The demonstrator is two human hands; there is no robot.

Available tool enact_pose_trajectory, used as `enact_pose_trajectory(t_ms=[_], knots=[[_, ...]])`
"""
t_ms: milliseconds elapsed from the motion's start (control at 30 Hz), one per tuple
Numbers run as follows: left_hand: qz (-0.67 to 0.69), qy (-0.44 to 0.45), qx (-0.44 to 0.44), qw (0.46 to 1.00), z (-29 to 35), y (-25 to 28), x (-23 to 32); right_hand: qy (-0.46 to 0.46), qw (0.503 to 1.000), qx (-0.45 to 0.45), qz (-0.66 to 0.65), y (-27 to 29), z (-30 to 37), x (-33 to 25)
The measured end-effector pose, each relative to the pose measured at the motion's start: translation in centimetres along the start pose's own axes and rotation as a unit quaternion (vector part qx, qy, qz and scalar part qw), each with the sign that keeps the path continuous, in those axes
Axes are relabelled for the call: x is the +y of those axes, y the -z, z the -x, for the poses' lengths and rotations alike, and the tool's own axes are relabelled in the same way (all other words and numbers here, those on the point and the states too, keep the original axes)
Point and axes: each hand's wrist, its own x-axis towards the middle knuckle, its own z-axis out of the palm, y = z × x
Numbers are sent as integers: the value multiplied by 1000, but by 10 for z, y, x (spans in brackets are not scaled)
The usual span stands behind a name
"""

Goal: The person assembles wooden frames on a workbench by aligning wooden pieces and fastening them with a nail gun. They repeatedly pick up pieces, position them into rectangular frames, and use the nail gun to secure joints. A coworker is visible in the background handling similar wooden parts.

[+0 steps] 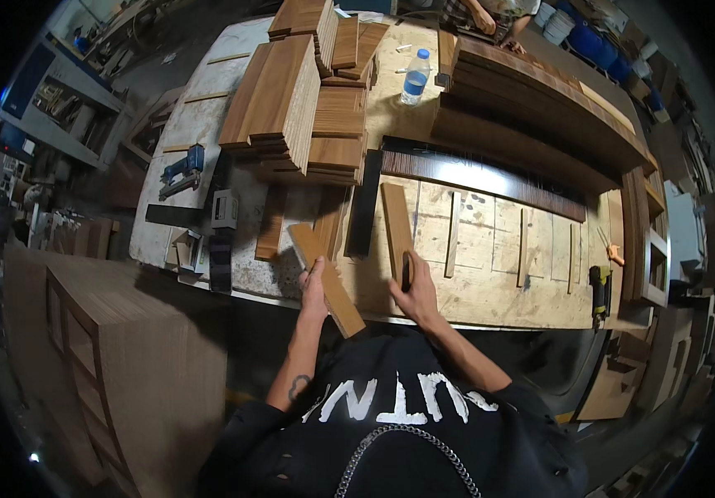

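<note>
With the left hand (313, 290), grasps a tan wooden strip (337, 292) near its middle, with the thumb along its edge, in front of the stack of brown boards (270, 95) and angled with its far end to the left. With the right hand (417, 295), grasps the near end of a second tan strip (395, 220), forward and to the right of the same stack, with a small dark object (407, 271) at the fingers, too indistinct to name. Works at a worktable (490, 290), directly before the stack. To the left of the stack, has a blue nail gun (182, 172) lying on its side, and nearer, at the stack's front left, a small pale box (225, 208). Just to the right of the stack, has a narrow dark strip (363, 207), then a long glossy dark board (482, 178) and, in front of that, thin wooden slats (453, 235) laid apart. Beyond these, well to the right of the stack, has a yellow-and-black power tool (598, 295). Has a clear bottle (415, 79) with a blue cap upright to the right of the stack, and farther beyond, another person's hand (483, 20).
</note>
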Motion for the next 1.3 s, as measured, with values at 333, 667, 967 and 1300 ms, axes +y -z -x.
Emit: enact_pose_trajectory(t_ms=[333, 667, 967, 1300], knots=[[-40, -29, 72, 996, 30, 39, 25, 12, 978, -74, 196, -71, -63, 44], [-16, -18, 62, 998, 33, 39, 18, 107, 930, -89, 341, -79, -58, 104], [55, -31, -137, 989, 29, -77, 12, -68, 925, -264, -265, -13, -28, 8], [-212, -18, -251, 944, 36, -81, 55, -244, 943, 127, 187, 65, -26, 103]])
